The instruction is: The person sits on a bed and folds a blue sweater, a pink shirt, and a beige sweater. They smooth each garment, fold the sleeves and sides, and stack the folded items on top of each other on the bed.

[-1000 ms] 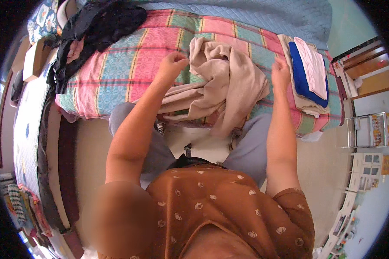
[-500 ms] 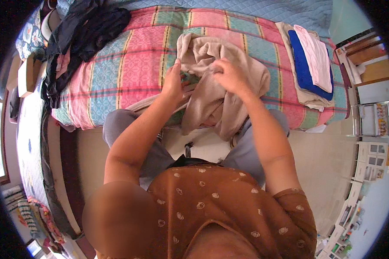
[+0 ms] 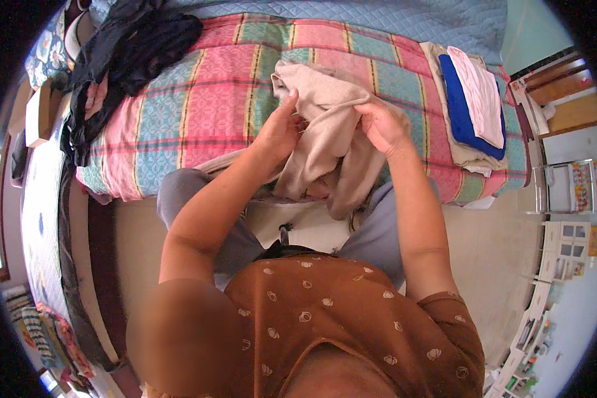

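A crumpled beige garment (image 3: 325, 126) of soft knit-like cloth lies on the plaid bedspread (image 3: 232, 86), with part of it hanging over the bed's near edge between my knees. My left hand (image 3: 282, 131) grips the garment's left side, its thumb pointing away from me. On the right, my right hand (image 3: 382, 127) pinches a fold of the same cloth between thumb and fingers. Some of my left fingers are hidden behind the fabric. A narrow strip of the beige cloth runs left under my left forearm.
To the right lies a folded stack: beige cloth (image 3: 471, 158) below, a blue piece (image 3: 454, 99), a pale pink piece (image 3: 477, 93) on top. Dark clothes (image 3: 129, 60) are heaped at the far left. A blue quilted cover (image 3: 351, 14) borders the far side. Shelving (image 3: 557, 249) stands right.
My right hand has moved right and slightly nearer, drawing a fold of the garment across. My left hand has shifted a little to the right, and the garment's opening is now covered.
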`<state>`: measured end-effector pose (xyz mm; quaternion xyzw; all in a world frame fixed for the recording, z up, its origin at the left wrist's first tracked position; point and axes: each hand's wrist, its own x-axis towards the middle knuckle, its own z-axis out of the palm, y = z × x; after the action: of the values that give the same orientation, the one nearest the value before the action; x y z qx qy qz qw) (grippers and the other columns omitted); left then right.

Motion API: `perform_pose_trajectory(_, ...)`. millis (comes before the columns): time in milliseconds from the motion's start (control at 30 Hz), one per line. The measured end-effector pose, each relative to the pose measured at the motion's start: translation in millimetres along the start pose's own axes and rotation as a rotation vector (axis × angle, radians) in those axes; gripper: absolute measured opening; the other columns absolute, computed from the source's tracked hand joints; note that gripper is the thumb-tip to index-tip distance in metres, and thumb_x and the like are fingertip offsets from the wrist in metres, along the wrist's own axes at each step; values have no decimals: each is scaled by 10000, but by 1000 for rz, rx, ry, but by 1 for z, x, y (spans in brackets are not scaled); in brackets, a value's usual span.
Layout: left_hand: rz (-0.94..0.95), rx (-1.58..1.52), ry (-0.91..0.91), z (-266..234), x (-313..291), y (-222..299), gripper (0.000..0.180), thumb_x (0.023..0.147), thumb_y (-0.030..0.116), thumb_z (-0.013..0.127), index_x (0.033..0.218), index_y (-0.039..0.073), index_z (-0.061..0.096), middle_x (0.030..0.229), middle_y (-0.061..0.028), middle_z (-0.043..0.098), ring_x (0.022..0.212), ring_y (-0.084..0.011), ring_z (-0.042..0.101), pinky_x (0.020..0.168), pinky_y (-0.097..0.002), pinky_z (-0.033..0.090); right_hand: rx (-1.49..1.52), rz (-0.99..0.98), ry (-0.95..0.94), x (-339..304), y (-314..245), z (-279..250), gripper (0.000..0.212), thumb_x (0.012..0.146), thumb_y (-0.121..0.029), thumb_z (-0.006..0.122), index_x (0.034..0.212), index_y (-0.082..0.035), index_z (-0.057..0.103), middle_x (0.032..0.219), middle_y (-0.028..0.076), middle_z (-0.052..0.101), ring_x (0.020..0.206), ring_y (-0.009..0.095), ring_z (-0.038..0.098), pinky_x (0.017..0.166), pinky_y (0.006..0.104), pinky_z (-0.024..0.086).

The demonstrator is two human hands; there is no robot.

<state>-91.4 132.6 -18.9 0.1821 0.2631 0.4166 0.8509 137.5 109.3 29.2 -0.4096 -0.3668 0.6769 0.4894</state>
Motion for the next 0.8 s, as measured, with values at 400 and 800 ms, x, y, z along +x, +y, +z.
perform_pose_trajectory(400, 247, 106, 240, -2, -7, 14, 376, 889, -38, 394, 1245, 13, 503, 1141, -144, 598, 1010, -288, 624, 888, -436, 540, 444, -516, 563, -19, -73, -114, 347, 884, -123, 444, 1168, 32, 569, 1185, 191, 626, 1093, 341, 609, 987, 474, 469)
perform_pose_trajectory(800, 163, 447, 68, 23, -30, 7, 347, 993, 283, 550, 1232, 31, 553, 1097, -68, 649, 969, -167, 643, 800, -307, 548, -1574, -406, 351, 20, -22, -47, 809, 819, -407, 699, 1481, -106, 344, 1500, 217, 370, 1388, 363, 353, 1126, 435, 317)
